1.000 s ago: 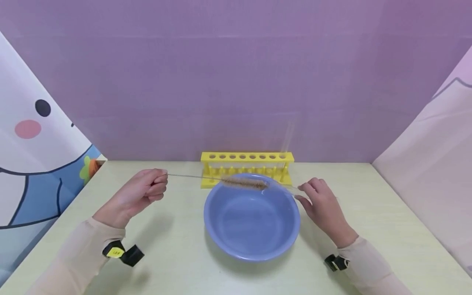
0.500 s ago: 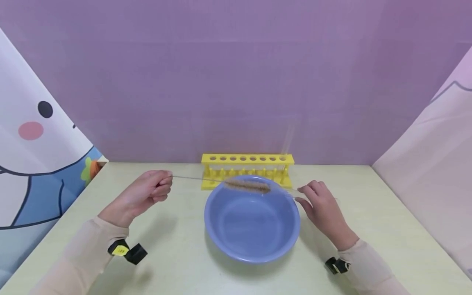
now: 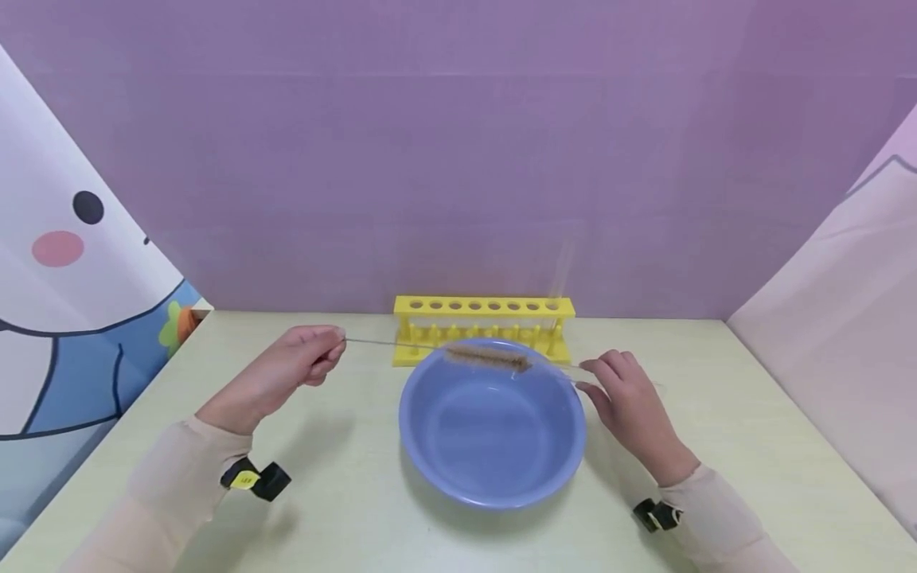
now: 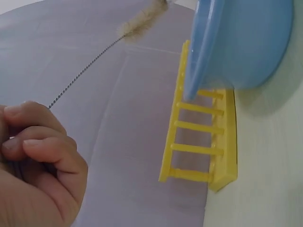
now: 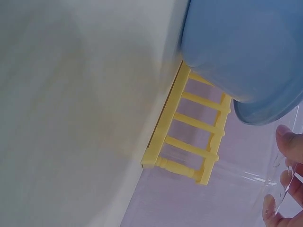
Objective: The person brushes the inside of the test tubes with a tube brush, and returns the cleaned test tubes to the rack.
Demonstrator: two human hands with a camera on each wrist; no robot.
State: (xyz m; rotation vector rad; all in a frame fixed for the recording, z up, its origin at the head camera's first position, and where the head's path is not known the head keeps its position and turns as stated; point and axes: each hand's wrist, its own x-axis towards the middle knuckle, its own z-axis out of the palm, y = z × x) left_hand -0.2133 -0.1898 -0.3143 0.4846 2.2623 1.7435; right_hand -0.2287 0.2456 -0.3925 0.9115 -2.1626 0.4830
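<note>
My left hand (image 3: pixel 301 362) grips the twisted wire handle of a test tube brush (image 3: pixel 487 357), fingers curled round its end. The tan bristles lie above the far part of a blue basin (image 3: pixel 494 446). In the left wrist view the brush (image 4: pixel 142 23) slants up from the left hand (image 4: pixel 42 165). My right hand (image 3: pixel 634 414) pinches a clear test tube (image 3: pixel 566 369), lying roughly level beside the basin's right rim. The right wrist view shows the fingers of the right hand (image 5: pixel 293 146) on the glass. The bristle tip meets the tube's mouth end; how far inside is unclear.
Behind the basin stands a yellow test tube rack (image 3: pixel 483 306) with a row of holes. Another clear test tube (image 3: pixel 562 270) stands upright in its right end. A purple backdrop (image 3: pixel 458 159) rises behind the pale table (image 3: pixel 344 509).
The left hand and the brush have moved a little to the right, towards the test tube. My right hand has stayed almost in place, still pinching the tube.
</note>
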